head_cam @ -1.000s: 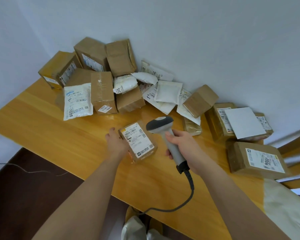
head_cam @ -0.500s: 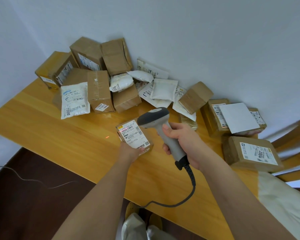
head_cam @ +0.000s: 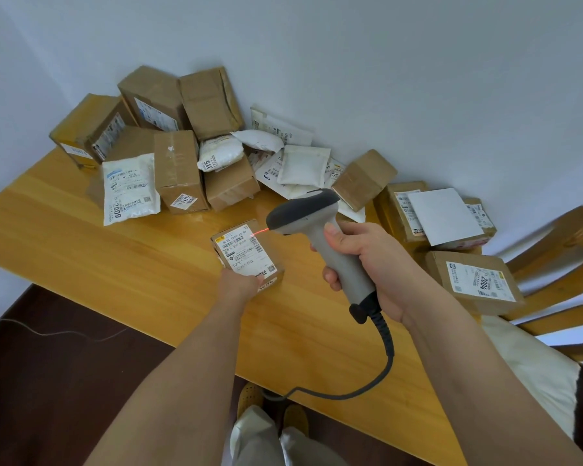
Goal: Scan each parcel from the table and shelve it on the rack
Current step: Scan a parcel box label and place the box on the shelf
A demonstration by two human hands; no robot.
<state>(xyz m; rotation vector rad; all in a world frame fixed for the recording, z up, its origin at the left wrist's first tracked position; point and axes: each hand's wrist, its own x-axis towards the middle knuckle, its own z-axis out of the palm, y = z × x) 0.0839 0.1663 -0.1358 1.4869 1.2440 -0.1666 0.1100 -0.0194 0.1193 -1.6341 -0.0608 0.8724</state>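
Nearest, a grey corded scanner [head_cam: 320, 237] is gripped by its handle in the right hand [head_cam: 367, 264], fingers curled round it. Just beyond, a small labelled parcel [head_cam: 246, 255] is held at its near end by the left hand [head_cam: 241, 285], above the wooden table [head_cam: 81, 257]. A red beam falls on the label's upper right corner. The scan could be missed, because the beam sits at the label's edge, not squarely on a barcode. Farther off, boxes and mailers are heaped against the wall. Half a second ago, the red dot was seen on the tabletop, left of the parcel.
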